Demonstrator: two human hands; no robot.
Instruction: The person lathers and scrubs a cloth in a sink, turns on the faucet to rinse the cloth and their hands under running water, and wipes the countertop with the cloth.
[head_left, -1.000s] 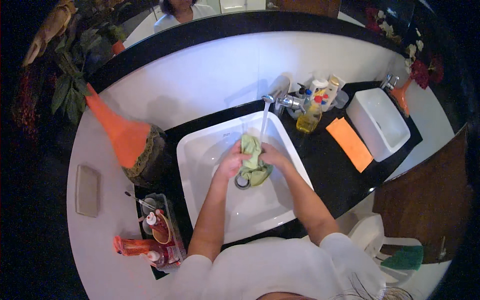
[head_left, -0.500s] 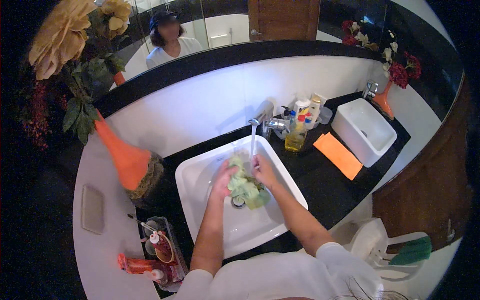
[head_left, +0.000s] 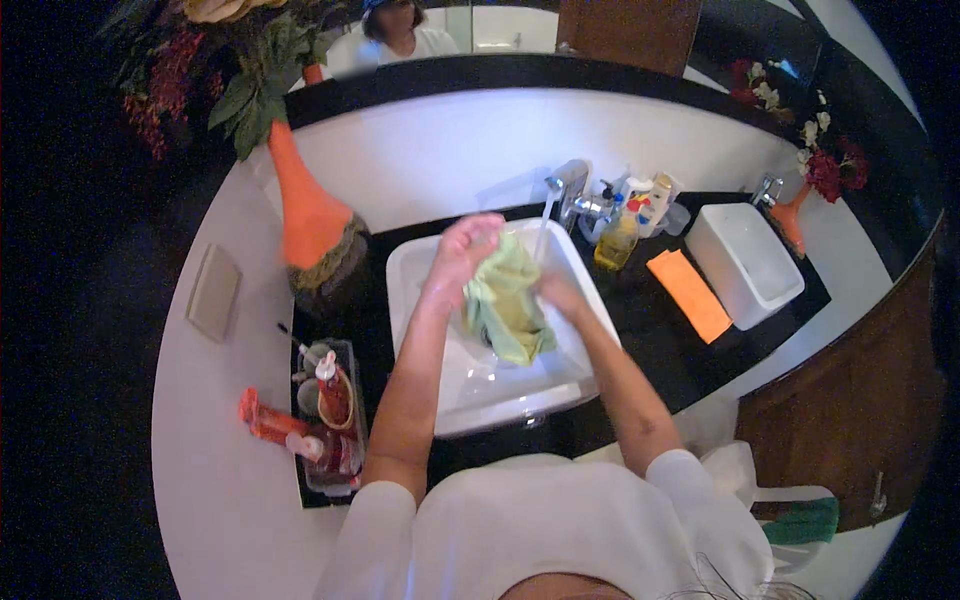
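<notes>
A wet light-green cloth (head_left: 510, 305) hangs over the white sink basin (head_left: 450, 412), its lower folds near the drain. My left hand (head_left: 466, 258) is closed on the cloth's upper left part, fingers bent over at the top. At the cloth's right edge is my right hand (head_left: 562, 293), smeared by motion, so its fingers do not show clearly. Water runs from the chrome faucet (head_left: 568, 182) in a thin stream, falling behind the cloth between my two hands.
Right of the faucet stand several bottles, one with yellow liquid (head_left: 616, 243). An orange folded cloth (head_left: 690, 295) lies beside a smaller white basin (head_left: 745, 265). At left are an orange vase (head_left: 312, 215) and a toiletries tray (head_left: 345, 470). A mirror spans the back.
The view has tilted and shifted. My left hand has lifted the green cloth, which was bunched low in the basin and now hangs more spread out. My right hand has moved away from the stream.
</notes>
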